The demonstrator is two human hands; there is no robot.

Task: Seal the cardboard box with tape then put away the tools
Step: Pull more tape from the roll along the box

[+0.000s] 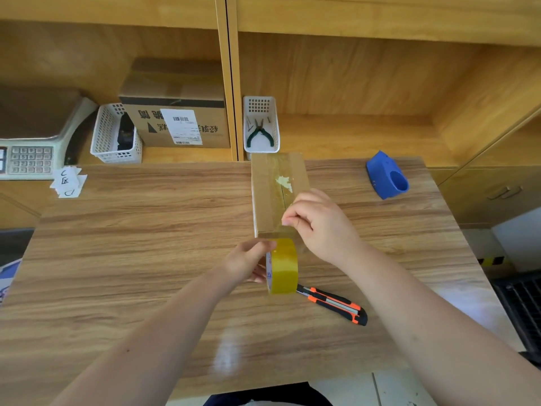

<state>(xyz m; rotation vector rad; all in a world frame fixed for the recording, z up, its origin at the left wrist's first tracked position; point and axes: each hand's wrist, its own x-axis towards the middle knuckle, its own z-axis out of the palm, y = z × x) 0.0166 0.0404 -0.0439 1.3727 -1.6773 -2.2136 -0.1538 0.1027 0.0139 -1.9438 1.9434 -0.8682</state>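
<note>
A narrow cardboard box (268,194) lies lengthwise on the wooden table, with clear tape and a torn label patch on its top. My left hand (247,263) grips a yellow tape roll (283,266), held upright just in front of the box's near end. My right hand (320,227) pinches the free end of the tape strip (288,219) above the box's near top edge. An orange and black utility knife (333,304) rests on the table just behind the roll, toward me. A blue tape dispenser (387,175) stands at the table's far right.
Behind the table, a white basket (261,124) holds green-handled pliers. Another white basket (115,136) and a larger labelled cardboard box (178,112) sit on the shelf to the left. A scale with keypad (29,153) and paper slips (68,181) are at far left.
</note>
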